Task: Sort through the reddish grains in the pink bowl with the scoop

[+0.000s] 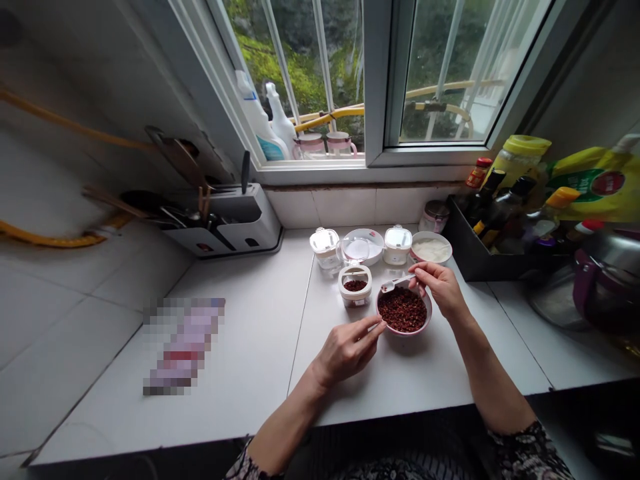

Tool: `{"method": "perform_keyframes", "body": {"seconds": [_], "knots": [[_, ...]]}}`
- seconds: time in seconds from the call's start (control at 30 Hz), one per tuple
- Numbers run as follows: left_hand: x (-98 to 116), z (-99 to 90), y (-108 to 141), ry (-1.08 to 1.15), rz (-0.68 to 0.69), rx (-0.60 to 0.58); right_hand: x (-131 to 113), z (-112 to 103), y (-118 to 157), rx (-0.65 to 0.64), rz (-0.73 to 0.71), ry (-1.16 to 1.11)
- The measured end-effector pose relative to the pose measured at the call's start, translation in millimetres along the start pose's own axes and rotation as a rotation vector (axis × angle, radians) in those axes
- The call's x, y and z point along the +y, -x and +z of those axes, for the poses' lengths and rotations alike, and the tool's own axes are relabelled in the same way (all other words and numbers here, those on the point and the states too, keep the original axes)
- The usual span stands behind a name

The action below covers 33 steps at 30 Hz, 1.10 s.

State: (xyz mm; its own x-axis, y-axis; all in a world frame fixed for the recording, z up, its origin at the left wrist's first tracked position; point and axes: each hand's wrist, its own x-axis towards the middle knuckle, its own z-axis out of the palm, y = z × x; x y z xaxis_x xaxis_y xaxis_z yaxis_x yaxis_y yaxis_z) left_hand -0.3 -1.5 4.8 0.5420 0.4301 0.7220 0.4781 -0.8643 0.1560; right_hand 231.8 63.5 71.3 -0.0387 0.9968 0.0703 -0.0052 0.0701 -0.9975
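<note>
My right hand is closed on the handle of a small white spoon, held over the far left rim of a bowl. Dark reddish-brown grains, which look like Sichuan peppercorns, fill most of the bowl. At the bowl's near left rim, the fingertips of my left hand are pinched together on its edge. Just left of the bowl stands a clear seasoning jar with a white rim, its lid raised and similar dark grains inside.
Behind are two lidded seasoning jars, one left and one right, a bowl of white powder and a bowl of white granules. A black bottle box and metal pot stand right; a utensil rack stands left.
</note>
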Motion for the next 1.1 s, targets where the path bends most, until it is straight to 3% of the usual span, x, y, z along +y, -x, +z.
{"method": "perform_keyframes", "body": {"seconds": [0.2,0.27,0.37,0.47,0.53,0.67,0.77,0.87,1.1], "knots": [[0.0,0.2,0.0,-0.01,-0.006,-0.01,0.5,35.8,7.8,0.079,-0.228,0.13],[-0.1,0.8,-0.3,-0.015,0.0,0.005,3.3,46.4,12.4,0.067,-0.401,0.302],[-0.2,1.8,-1.0,-0.016,0.008,0.029,6.9,52.7,16.6,-0.053,-0.753,0.607],[-0.2,2.1,-1.3,-0.011,0.007,0.035,6.8,47.9,17.4,-0.11,-0.905,0.714],[-0.3,2.2,-1.1,-0.011,0.006,0.035,5.7,40.4,17.7,-0.052,-0.854,0.674],[-0.5,2.4,-0.9,-0.008,0.004,0.034,7.2,19.2,17.3,0.093,-0.567,0.465],[-0.6,2.3,-1.8,-0.004,0.003,0.041,11.0,2.4,13.1,0.084,-0.401,0.334],[-0.3,1.7,-3.1,-0.008,0.009,0.043,12.1,-9.3,7.8,0.059,-0.339,0.309],[-0.4,0.7,-2.0,0.004,0.001,0.038,5.5,-13.9,7.4,-0.123,-0.287,0.537]]}}
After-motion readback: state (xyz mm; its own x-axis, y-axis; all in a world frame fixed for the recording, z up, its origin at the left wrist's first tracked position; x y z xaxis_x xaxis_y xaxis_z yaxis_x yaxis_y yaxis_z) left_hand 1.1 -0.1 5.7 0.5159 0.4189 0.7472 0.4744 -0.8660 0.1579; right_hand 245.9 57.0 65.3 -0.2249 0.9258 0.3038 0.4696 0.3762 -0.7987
